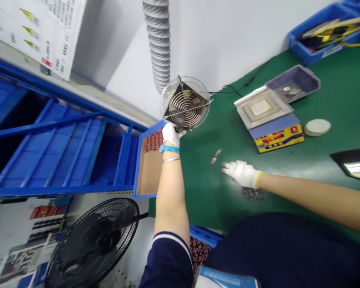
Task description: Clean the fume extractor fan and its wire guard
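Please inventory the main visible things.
Flat table: 1, green, right half
Small round fan: 1, black-silver, upper centre
Ribbed hose: 1, grey, above small fan
Boxy device: 1, blue-yellow, on table
Plastic parts bin: 1, purplish, behind device
Plastic tool bin: 1, blue, upper right
Round pads: count unclear, white, beside device
Metal strip: 1, grey, on table
Parts pile: 1, dark, on table
Shelf rack: 1, blue, left
Standing fan: 1, black, lower left
Warning sign: 1, white, upper left
Left hand: 1, white glove, at small fan
Right hand: 1, white glove, near parts pile
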Demonstrator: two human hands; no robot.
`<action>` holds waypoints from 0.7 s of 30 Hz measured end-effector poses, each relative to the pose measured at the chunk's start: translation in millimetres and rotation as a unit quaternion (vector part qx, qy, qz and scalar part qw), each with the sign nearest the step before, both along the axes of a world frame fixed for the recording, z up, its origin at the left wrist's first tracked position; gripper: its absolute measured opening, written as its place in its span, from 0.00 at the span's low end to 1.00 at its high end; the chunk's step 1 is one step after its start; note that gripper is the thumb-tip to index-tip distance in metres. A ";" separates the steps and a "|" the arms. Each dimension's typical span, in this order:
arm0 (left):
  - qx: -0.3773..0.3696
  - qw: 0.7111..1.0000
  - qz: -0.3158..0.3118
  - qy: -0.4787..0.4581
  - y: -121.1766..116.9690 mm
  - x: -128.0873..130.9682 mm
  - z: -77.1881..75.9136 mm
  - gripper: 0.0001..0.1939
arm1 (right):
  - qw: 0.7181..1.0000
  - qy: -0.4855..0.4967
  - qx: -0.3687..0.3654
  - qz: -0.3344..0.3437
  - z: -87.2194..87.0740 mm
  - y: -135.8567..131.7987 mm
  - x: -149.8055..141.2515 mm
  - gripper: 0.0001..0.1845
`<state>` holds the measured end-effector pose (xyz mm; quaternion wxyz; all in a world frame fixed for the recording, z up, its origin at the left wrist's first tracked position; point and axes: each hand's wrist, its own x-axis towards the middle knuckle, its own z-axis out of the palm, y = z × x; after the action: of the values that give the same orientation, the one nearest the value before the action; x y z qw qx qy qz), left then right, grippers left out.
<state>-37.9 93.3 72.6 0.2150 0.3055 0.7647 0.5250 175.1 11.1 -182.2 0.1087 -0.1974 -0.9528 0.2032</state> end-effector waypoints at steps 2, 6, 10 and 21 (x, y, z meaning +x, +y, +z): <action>-0.015 1.000 -0.012 -0.012 2.1 2.8 2.1 0.13 | 0.999 -0.032 0.006 0.012 10.7 13.7 -43.5 0.31; -0.012 0.998 -0.007 -0.059 8.6 1.1 4.1 0.14 | 0.995 -0.099 -0.004 0.028 14.6 24.0 -91.1 0.19; -0.016 0.997 0.001 -0.082 13.9 0.2 4.7 0.14 | 0.989 -0.141 -0.039 0.025 13.0 18.0 -96.3 0.10; 0.010 0.993 -0.013 -0.114 24.8 11.1 5.0 0.09 | 0.939 0.052 -0.282 -0.191 61.2 37.7 -6.6 0.15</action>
<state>-26.7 118.1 77.6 0.3052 0.2556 0.7259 0.5609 168.5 48.8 -121.0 0.1348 -0.3878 -0.7935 0.4493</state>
